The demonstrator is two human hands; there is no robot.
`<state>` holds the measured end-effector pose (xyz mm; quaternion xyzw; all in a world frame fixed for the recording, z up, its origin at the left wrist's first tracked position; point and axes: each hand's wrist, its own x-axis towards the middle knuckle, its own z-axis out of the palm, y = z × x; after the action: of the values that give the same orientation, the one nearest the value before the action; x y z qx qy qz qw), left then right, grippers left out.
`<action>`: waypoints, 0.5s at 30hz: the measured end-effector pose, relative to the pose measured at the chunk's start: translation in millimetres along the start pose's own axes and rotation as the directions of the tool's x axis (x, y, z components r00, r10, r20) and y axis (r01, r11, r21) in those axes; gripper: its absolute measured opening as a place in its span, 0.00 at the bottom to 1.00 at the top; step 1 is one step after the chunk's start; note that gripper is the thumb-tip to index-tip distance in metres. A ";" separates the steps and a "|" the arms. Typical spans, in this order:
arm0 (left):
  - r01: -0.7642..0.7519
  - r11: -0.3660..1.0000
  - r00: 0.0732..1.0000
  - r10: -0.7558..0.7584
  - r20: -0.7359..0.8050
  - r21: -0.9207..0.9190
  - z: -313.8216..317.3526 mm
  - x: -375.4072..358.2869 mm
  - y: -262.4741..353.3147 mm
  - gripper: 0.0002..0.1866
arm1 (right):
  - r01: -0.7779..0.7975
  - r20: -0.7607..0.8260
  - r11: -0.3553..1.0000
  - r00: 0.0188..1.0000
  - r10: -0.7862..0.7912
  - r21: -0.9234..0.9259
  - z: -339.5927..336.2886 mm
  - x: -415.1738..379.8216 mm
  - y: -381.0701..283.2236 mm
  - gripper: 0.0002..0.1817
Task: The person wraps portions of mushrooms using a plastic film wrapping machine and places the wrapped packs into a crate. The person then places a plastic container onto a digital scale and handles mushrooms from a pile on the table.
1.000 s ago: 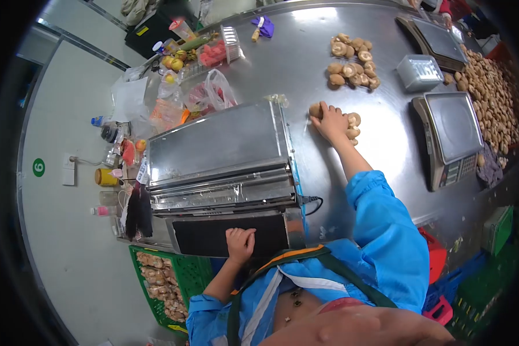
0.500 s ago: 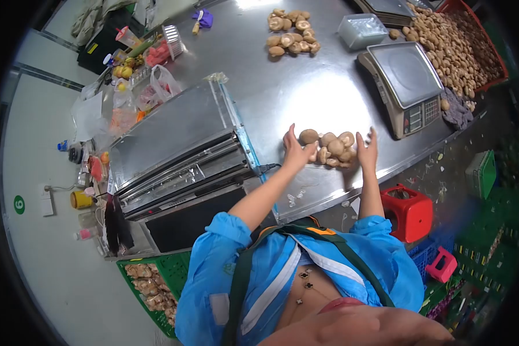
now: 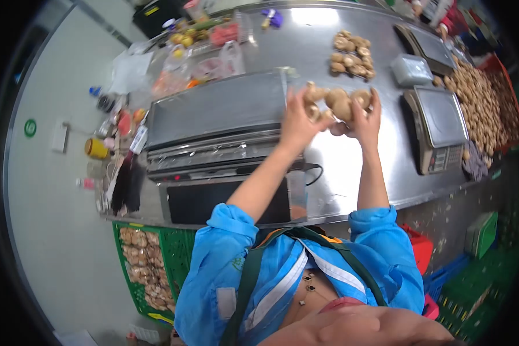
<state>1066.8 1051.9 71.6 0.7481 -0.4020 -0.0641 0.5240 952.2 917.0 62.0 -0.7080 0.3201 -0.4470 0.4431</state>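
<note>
- Left hand (image 3: 297,124) and right hand (image 3: 365,123) grip a mushroom cluster (image 3: 338,105) from opposite sides.
- From here, it's over the metal desk (image 3: 380,167), between a flat-topped machine (image 3: 219,112) and a scale (image 3: 442,118).
- Another mushroom group (image 3: 352,56) lies beyond.

Mushrooms (image 3: 340,108): clustered, apparently lifted off the table (image 3: 380,179)
Left hand (image 3: 300,124): grips one side
Right hand (image 3: 365,122): grips the other

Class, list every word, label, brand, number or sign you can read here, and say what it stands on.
Nothing can be read with certainty.
Green round sign on the wall: a white mark, too blurred to name.
White tag above the dark bristles: marks too small to read.
Keypad of the nearer scale: markings too small to read.
</note>
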 end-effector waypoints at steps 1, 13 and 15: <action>-0.039 0.999 0.995 0.039 -0.093 0.002 -32.8 7.3 -15.9 0.48 | -0.010 0.058 1.000 0.998 0.010 0.007 35.4 1.1 -19.0 0.36; 0.155 0.892 0.979 -0.197 0.058 0.425 -302.8 -28.4 -170.4 0.41 | -0.137 0.417 0.975 0.887 0.200 -0.174 316.4 -66.2 -57.1 0.46; 0.073 0.925 0.973 -0.149 0.177 0.373 -315.7 -26.8 -179.4 0.45 | -0.312 0.449 0.950 0.848 0.281 -0.006 305.5 -70.3 -73.7 0.45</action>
<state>1308.1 1324.0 52.7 0.8435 -0.4147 -0.0937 0.3282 1208.6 1110.6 41.3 -0.7180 0.3005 -0.2100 0.5917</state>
